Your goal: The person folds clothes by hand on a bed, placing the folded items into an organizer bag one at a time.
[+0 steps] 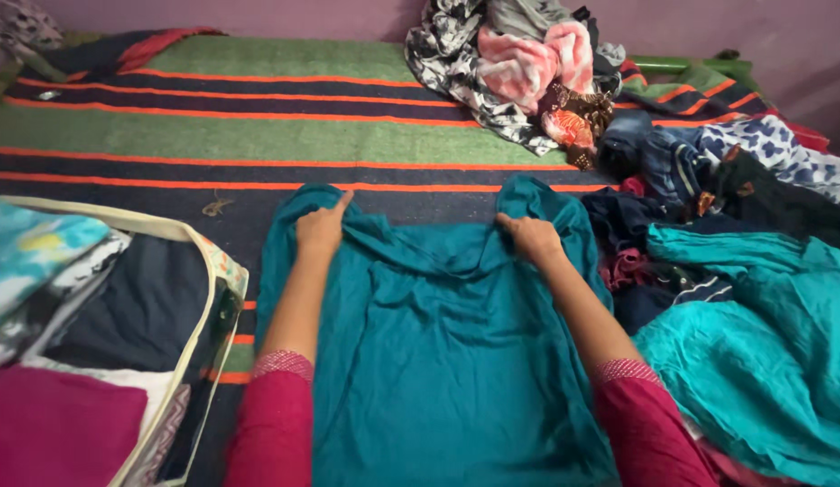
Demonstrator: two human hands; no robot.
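Pinching both top corners of a teal garment (438, 352): left hand (321, 227) has fingers curled tight on the upper left edge, index finger pointing up along the fold; right hand (531, 236) is closed in a fist-like grip on the upper right edge, fabric bunched under the knuckles. Both sleeves are magenta with a patterned cuff. Garment lies flat on a striped bedspread (212, 126) (green, navy, orange lines), centred in front of the person, top edge sagging in a fold between the two hands.

Containers: open zip storage bag (208, 307) at lower left, cream trim, touching the garment's left side. Inside: folded stack with a dark navy piece, a magenta one at the front, a light blue printed one at the far left.

Right side: loose clothes pile (745, 207), including a second teal piece (754, 361) just beside the right arm. Another heap (519, 72) at top, black-and-white print plus pink, well apart from the hands
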